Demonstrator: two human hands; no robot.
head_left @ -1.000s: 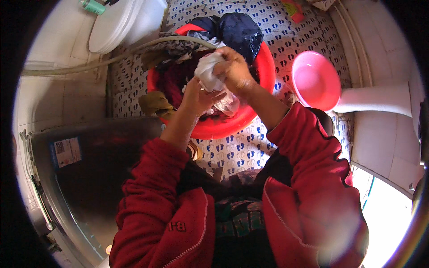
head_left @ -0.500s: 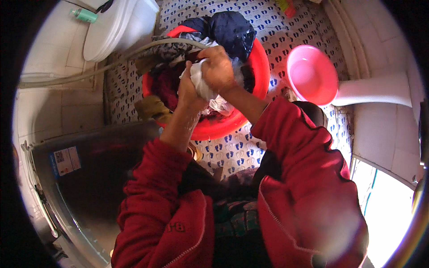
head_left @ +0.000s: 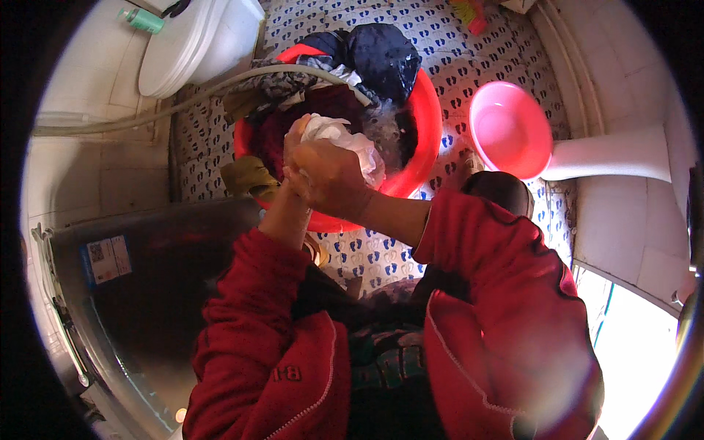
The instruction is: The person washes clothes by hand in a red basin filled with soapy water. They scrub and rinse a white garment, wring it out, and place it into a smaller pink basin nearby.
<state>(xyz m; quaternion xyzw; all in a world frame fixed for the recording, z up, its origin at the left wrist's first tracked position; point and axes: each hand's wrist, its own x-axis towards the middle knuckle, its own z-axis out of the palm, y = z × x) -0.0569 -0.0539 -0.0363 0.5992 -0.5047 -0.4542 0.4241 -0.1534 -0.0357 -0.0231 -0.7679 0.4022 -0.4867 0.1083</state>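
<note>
Above the red tub [head_left: 431, 139], head view: both bare hands are together over its near left part. Right hand [head_left: 330, 172] is curled closed, back of the hand up, gripping a bunched white cloth [head_left: 330, 130]. Left hand [head_left: 292, 141] is closed on the same cloth; it is largely covered by the right, so the exact finger placement cannot be read. The cloth is held over the tub, its bulk emerging on the far side of the hands, with a pinkish portion toward the right.

Tub contents: maroon cloth [head_left: 326, 105] just beyond the hands; glossy black fabric [head_left: 383, 60] over the far rim; patterned grey fabric [head_left: 282, 86] at far left; olive cloth [head_left: 253, 177] over the near left rim. Frothy water [head_left: 385, 130] shows to the right of the maroon cloth. A pale hose [head_left: 242, 75] crosses from the left, its end over the tub.

Surroundings: pink basin [head_left: 510, 125] right of the tub, apart from it, beside a white pedestal [head_left: 612, 160]. Upper left, white toilet [head_left: 235, 44] with a green bottle [head_left: 144, 21] lying on it. Floor [head_left: 381, 257] printed with footprints. Lower left, dark panel [head_left: 176, 286] bearing a label.
</note>
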